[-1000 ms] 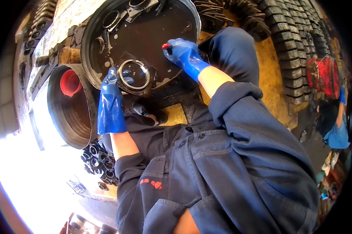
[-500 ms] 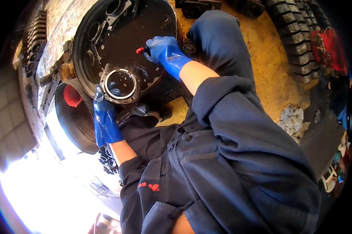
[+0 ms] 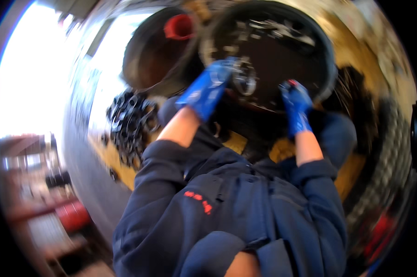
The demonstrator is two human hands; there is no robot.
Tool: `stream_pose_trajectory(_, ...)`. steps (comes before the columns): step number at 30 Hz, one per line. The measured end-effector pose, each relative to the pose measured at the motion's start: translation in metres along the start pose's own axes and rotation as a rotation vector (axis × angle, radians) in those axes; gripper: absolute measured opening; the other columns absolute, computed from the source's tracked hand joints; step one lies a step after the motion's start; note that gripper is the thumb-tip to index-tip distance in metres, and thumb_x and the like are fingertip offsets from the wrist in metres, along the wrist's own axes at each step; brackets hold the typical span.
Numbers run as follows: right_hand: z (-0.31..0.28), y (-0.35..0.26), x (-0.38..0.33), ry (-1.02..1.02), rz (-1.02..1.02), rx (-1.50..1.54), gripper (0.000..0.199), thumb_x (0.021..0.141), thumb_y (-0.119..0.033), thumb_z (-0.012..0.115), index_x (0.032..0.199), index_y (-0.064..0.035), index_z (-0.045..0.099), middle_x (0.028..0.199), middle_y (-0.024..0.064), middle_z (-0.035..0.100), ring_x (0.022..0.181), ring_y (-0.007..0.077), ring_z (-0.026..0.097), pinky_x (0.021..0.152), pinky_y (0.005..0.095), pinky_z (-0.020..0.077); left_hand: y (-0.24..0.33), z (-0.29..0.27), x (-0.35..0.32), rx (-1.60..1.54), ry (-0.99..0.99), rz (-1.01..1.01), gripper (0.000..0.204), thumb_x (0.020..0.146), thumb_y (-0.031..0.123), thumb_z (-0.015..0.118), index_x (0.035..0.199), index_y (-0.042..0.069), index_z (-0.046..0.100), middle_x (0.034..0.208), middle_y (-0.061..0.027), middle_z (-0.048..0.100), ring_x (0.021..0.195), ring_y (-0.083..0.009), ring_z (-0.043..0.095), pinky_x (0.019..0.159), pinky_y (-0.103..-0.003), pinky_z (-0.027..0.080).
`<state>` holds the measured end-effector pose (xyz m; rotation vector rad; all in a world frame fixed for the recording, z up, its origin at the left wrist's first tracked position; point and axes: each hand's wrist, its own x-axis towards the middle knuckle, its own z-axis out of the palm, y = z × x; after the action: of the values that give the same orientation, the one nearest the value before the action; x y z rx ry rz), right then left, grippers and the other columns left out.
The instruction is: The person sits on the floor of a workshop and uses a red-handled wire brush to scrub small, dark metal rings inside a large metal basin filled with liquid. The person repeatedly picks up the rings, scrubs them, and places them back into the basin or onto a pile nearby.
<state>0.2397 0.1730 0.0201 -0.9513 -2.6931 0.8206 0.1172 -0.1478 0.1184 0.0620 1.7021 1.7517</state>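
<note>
My left hand (image 3: 212, 83), in a blue rubber glove, is closed on the edge of a metal ring-shaped part (image 3: 251, 78) with a wide round bore. The part is tilted and blurred, above the near left side of a large round tub (image 3: 329, 55) of dark liquid. Over the tub's near right rim, my gloved right hand (image 3: 295, 102) is closed around a tool with a red end (image 3: 292, 83). Most of that tool is hidden in the fist, so its kind does not show.
Left of the tub stands a second bucket (image 3: 139, 60) with a red cup-like container (image 3: 179, 27) in it. A heap of dark metal rings (image 3: 132, 117) lies on the floor at the left. Pale metal pieces (image 3: 282, 31) sit in the tub's far part. A thick-treaded track (image 3: 379, 161) runs along the right.
My view has swung left, bringing the ring heap and whole second bucket into sight. The ring part has turned from facing me to tilted. My right hand has drawn back toward the tub's near rim.
</note>
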Motion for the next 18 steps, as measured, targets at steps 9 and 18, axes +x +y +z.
stream_pose_trajectory(9, 0.02, 0.034, 0.006, 0.029, -0.131, -0.039, 0.039, 0.097, -0.042, 0.059, 0.097, -0.0077, 0.078, 0.095, 0.0141, 0.077, 0.089, 0.0345, 0.073, 0.08, 0.045, 0.0557, -0.011, -0.199, -0.125, -0.259, 0.501, 0.254, 0.054, 0.105, 0.049, 0.042, 0.133, 0.008, 0.062, 0.123, -0.0131, 0.07, 0.109, -0.028, 0.064, 0.096, -0.041, 0.048)
stream_pose_trajectory(18, 0.027, 0.036, 0.012, 0.022, -0.154, -0.062, 0.041, 0.096, -0.043, 0.059, 0.097, -0.0069, 0.077, 0.094, 0.0157, 0.077, 0.091, 0.0365, 0.073, 0.08, 0.0469, 0.0555, -0.128, -0.436, -0.432, -0.462, 1.35, 0.351, 0.054, 0.105, 0.049, 0.037, 0.134, 0.011, 0.063, 0.127, -0.0124, 0.069, 0.118, -0.028, 0.061, 0.102, -0.04, 0.044)
